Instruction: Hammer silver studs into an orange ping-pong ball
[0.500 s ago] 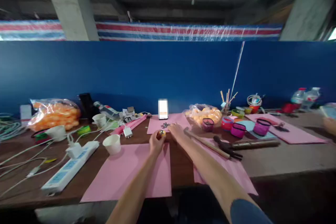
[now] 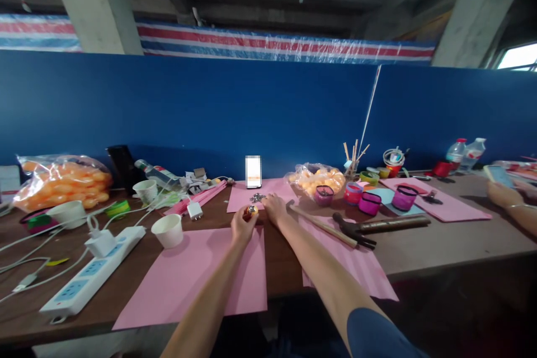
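My left hand (image 2: 243,225) is closed round a small orange ball (image 2: 251,211), held just above the far edge of a pink paper sheet (image 2: 197,279). My right hand (image 2: 274,206) reaches forward beside it, fingers curled down near a small pile of shiny metal bits (image 2: 257,197) on another pink sheet (image 2: 251,194). Whether those fingers hold anything is hidden. A phone (image 2: 253,171) stands upright just behind the metal bits.
A hammer (image 2: 354,232) and a wooden stick (image 2: 323,226) lie to the right. Bags of orange balls (image 2: 62,182) (image 2: 316,178), paper cups (image 2: 168,230), a power strip (image 2: 90,274), coloured tape rolls (image 2: 369,203) and water bottles (image 2: 464,154) crowd the table. Another person's hands hold a phone (image 2: 497,176) at far right.
The view has shifted slightly right and up. Both hands stay at the same spot, the left still gripping the ball, the right drawn back a little from the metal bits.
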Demonstrator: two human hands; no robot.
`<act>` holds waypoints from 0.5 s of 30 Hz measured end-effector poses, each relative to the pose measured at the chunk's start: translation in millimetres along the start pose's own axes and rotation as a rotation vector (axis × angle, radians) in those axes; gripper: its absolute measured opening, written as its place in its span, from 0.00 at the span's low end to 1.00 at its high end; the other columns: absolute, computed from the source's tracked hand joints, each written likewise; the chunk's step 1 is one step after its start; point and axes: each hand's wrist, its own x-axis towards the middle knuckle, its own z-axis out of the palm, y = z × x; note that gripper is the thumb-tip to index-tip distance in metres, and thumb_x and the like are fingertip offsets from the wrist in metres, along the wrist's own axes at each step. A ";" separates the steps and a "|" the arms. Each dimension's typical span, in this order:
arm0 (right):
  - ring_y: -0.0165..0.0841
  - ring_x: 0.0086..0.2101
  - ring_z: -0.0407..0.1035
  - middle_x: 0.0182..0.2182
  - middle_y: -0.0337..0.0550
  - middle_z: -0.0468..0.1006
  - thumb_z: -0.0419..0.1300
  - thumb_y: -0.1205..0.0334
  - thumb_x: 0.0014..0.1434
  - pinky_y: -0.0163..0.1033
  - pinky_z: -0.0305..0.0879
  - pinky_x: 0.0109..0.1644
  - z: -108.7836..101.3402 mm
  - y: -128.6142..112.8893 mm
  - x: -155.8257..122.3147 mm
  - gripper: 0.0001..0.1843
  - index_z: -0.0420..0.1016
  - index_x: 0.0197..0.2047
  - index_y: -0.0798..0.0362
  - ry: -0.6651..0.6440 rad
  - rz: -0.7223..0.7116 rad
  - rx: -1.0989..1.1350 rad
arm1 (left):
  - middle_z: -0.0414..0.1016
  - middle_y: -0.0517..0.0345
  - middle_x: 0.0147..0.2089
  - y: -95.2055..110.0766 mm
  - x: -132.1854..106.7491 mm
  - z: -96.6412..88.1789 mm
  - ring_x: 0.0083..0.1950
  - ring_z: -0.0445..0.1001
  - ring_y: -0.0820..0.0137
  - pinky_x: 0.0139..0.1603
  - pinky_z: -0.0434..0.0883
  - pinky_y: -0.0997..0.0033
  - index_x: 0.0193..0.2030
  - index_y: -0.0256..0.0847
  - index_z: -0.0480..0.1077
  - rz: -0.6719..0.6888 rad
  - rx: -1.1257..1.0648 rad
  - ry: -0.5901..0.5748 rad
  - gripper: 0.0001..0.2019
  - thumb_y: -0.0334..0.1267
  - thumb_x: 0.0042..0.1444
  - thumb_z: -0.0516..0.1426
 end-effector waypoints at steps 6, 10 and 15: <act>0.37 0.43 0.62 0.40 0.51 0.72 0.47 0.71 0.57 0.40 0.58 0.43 2.8 4.7 -0.6 0.12 0.70 0.38 0.56 0.046 0.045 0.121 | 0.74 0.53 0.37 0.2 -0.6 -0.3 0.34 0.74 0.70 0.38 0.70 0.72 0.41 0.37 0.69 0.000 0.032 -0.008 0.18 0.38 0.40 0.59; 0.36 0.39 0.66 0.35 0.47 0.74 0.49 0.71 0.54 0.38 0.59 0.40 6.2 6.3 -0.2 0.10 0.69 0.37 0.55 0.100 0.090 0.256 | 0.74 0.52 0.37 -1.2 0.5 0.1 0.34 0.74 0.69 0.37 0.71 0.71 0.41 0.37 0.69 -0.007 0.052 -0.014 0.18 0.39 0.40 0.59; 0.30 0.33 0.68 0.32 0.39 0.75 0.52 0.69 0.52 0.32 0.61 0.36 13.8 5.1 -7.6 0.08 0.69 0.35 0.52 0.200 0.077 0.496 | 0.75 0.52 0.37 1.8 1.1 -0.6 0.35 0.74 0.68 0.38 0.71 0.70 0.42 0.37 0.68 -0.005 0.073 -0.057 0.18 0.39 0.41 0.58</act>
